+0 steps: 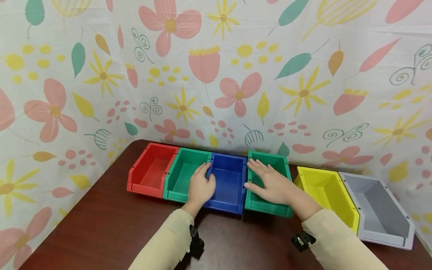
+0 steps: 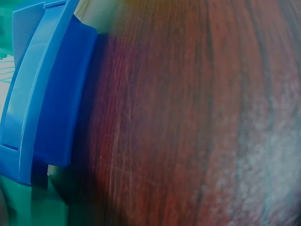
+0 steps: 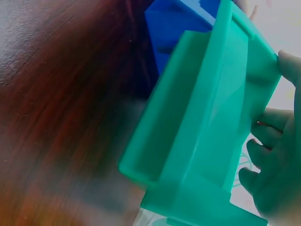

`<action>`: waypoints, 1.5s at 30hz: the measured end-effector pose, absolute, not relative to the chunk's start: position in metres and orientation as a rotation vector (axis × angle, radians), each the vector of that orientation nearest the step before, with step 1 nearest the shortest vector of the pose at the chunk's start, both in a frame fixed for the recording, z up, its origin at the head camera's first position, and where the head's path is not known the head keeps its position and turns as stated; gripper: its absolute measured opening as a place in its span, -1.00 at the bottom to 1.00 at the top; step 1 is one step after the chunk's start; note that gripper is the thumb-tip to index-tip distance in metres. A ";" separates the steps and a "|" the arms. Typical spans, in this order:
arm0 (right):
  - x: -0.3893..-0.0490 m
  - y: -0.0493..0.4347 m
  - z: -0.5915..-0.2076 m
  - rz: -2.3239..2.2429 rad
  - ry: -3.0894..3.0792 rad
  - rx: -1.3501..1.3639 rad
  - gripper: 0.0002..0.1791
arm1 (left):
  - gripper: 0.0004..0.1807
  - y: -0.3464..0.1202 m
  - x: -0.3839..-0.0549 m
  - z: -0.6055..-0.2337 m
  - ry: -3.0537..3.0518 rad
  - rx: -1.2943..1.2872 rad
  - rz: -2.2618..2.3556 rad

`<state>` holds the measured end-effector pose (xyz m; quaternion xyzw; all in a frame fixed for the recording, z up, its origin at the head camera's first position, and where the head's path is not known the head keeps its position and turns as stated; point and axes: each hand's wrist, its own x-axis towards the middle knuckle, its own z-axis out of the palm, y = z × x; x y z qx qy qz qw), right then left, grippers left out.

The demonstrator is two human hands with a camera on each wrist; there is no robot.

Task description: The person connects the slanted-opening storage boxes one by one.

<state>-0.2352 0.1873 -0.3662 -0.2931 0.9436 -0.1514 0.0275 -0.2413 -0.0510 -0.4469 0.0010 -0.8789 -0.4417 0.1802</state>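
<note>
- Green bin [image 1: 268, 208] stands on the desk [image 1: 94, 225], just right of the blue bin [image 1: 227, 183].
- Right grip [image 1: 271, 183] spreads wide over the green bin.
- Left grip [image 1: 201, 184], relaxed, lies at the blue bin's left rim.

Cannot see part of the green rectangular plastic bin [image 1: 279, 165] behind the right hand [image 1: 271, 184], nor the rest of the cream fabric sleeves [image 1: 337, 240] beyond the head view's bottom edge.

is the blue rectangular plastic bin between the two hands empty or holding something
Empty: the head view looks down into the blue rectangular plastic bin, and only bare blue plastic shows inside.
</note>
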 end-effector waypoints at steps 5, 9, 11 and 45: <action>-0.235 0.187 -0.375 -0.446 2.918 -0.916 -0.13 | -0.53 -0.051 -0.243 -0.447 -2.483 0.007 -1.259; -0.234 0.187 -0.380 -0.449 2.934 -0.914 -0.12 | -0.53 -0.050 -0.243 -0.446 -2.482 0.011 -1.255; -0.233 0.187 -0.382 -0.445 2.937 -0.910 -0.12 | -0.53 -0.050 -0.242 -0.446 -2.480 0.012 -1.250; -0.221 0.188 -0.412 -0.331 3.003 -0.830 -0.13 | -0.55 -0.048 -0.238 -0.448 -2.468 0.013 -1.231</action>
